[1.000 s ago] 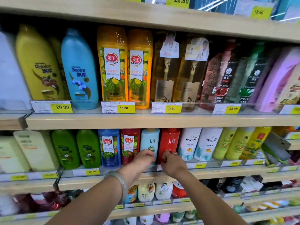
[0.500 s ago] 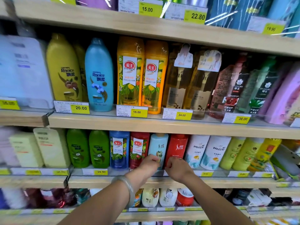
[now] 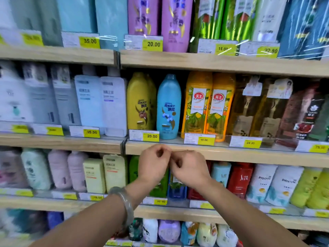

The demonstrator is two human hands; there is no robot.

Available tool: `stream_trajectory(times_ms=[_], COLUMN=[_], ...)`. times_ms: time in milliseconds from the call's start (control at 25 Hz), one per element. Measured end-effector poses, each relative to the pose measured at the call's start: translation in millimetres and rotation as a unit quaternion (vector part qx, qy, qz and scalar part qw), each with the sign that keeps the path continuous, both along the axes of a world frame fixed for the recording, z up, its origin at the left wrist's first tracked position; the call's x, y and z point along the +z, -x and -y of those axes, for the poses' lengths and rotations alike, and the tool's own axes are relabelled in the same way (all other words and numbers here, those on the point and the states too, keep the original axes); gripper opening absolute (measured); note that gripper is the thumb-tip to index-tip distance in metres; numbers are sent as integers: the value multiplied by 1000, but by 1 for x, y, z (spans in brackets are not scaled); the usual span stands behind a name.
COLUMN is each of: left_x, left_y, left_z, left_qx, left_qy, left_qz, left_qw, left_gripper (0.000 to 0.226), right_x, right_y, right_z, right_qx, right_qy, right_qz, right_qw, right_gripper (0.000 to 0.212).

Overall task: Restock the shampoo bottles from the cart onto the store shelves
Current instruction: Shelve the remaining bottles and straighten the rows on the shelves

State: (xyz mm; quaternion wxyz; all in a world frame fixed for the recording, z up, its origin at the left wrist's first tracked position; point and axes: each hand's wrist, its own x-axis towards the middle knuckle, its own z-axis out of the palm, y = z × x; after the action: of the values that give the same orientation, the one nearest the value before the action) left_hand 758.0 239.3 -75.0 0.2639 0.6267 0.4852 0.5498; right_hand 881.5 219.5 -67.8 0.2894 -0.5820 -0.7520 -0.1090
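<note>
Though empty, L hand (image 3: 153,165) & R hand (image 3: 189,171) curled, touching, nr shelf (image 3: 240,155).

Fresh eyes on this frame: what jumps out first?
Two hands meet at the centre, the left hand and the right hand, fingers curled with no bottle in them, in front of the wooden shelf edge. Just above them a bright blue Rejoice bottle stands between a yellow bottle and a pair of orange bottles. A pale bangle rings the left wrist.
</note>
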Motion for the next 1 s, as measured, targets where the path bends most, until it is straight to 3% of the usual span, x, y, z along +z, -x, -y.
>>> stream_trajectory(times_ms=[120,240,400,680,840,1000], left_x=[31,59,82,85,92,103], left_y=[27,53,69,60,67,75], left_z=[-17,-37,-54,-72,-85,-93], left_qx=[52,118,183,273,288,289], left_qy=[-75,-166,-218,-221,-287,-289], left_qz=[-3,-85,-175,-290,-367,-399], left_qw=[996,975,943,890,837,821], left_gripper=[13,34,60,97,104,105], right_x=[21,47,63,67,64,62], right_y=[26,41,46,66,74,76], right_z=[-12,-30,-47,-55,-61,-67], right_qx=[-6,-22,-114,-203,-235,-239], right_qy=[-101,-148,-142,-126,-102,-87], right_qz=[-55,-116,-129,-159,-175,-189], right_qw=[993,982,975,958,951,948], right_gripper=[24,16,47,90,101,107])
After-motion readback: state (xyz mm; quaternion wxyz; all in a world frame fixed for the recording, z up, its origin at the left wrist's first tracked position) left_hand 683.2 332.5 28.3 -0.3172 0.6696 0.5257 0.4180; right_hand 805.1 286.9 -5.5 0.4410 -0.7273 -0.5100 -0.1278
